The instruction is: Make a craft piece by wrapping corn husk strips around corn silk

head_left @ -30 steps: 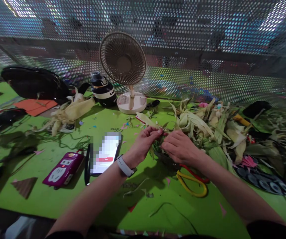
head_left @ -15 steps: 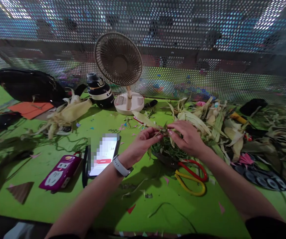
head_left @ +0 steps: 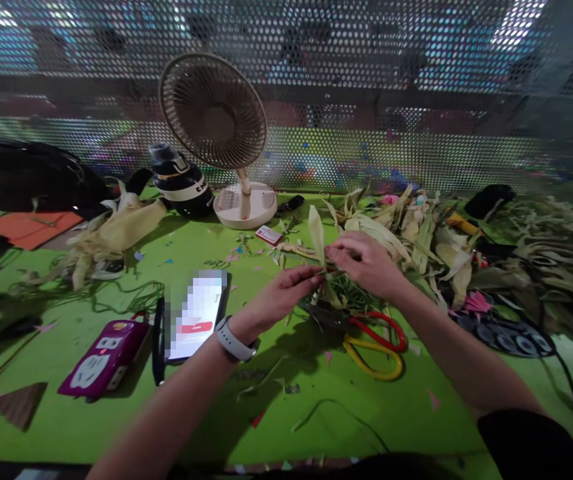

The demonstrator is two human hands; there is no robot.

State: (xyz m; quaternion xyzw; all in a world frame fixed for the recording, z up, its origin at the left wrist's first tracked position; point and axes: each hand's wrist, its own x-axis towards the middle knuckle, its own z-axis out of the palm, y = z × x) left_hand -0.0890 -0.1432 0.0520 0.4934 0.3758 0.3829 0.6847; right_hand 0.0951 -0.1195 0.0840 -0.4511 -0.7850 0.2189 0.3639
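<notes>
A pale strip of corn husk (head_left: 317, 230) stands nearly upright between my hands, with more thin leafy bits hanging below it. My left hand (head_left: 291, 293), with a light watch band on its wrist, pinches the lower part of the husk. The fingers of my right hand (head_left: 364, 260) are closed on it a little higher, at its right side. Just beneath lies a tangle of green string (head_left: 354, 293). Scissors with one red and one yellow handle (head_left: 376, 357) rest on the table below my right hand, their blades partly under the string.
A heap of dried corn husks (head_left: 429, 240) spreads across the right. On the green table (head_left: 166, 427) stand a fan (head_left: 244, 207) and a dark bottle (head_left: 181, 183). A phone (head_left: 196, 320) and a purple power strip (head_left: 104, 360) lie at left. Perforated metal (head_left: 316, 107) rises behind.
The husk strip has swung from lying slanted to the left to standing upright between my fingers. My left hand has dropped slightly. The whole view has shifted a little to the right.
</notes>
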